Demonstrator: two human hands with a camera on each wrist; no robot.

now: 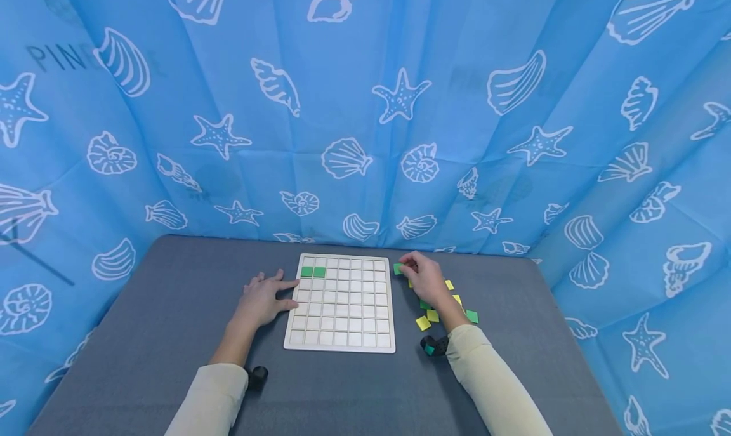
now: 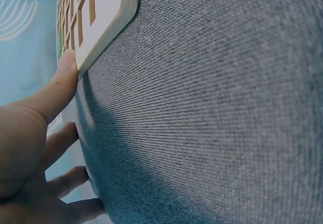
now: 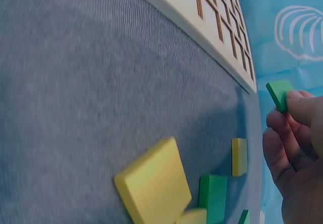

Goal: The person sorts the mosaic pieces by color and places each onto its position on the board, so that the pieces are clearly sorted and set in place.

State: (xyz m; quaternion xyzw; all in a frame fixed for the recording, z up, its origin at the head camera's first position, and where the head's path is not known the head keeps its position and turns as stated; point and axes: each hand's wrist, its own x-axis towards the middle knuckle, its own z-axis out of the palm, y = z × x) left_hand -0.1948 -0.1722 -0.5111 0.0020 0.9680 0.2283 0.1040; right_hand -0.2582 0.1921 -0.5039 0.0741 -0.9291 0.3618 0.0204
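A pale wooden grid board (image 1: 339, 348) lies on the grey table, with two green square tiles (image 1: 313, 272) side by side in its upper left cells. My left hand (image 1: 261, 301) rests at the board's left edge, fingers spread; in the left wrist view the thumb (image 2: 63, 77) touches the rim. Beyond the board's right side, my right hand (image 1: 425, 278) pinches a green tile (image 3: 278, 94) between thumb and fingers, lifted off the table. Beneath and around that hand lie loose yellow tiles (image 3: 156, 186) and green tiles (image 3: 213, 198), some partly hidden by it.
The grey table (image 1: 342, 391) ends at a blue curtain (image 1: 365, 106) with white shell and starfish prints, close behind the board. A green tile (image 1: 471, 316) lies to the right of the right wrist. Dark wrist cameras (image 1: 257, 377) are strapped to both arms.
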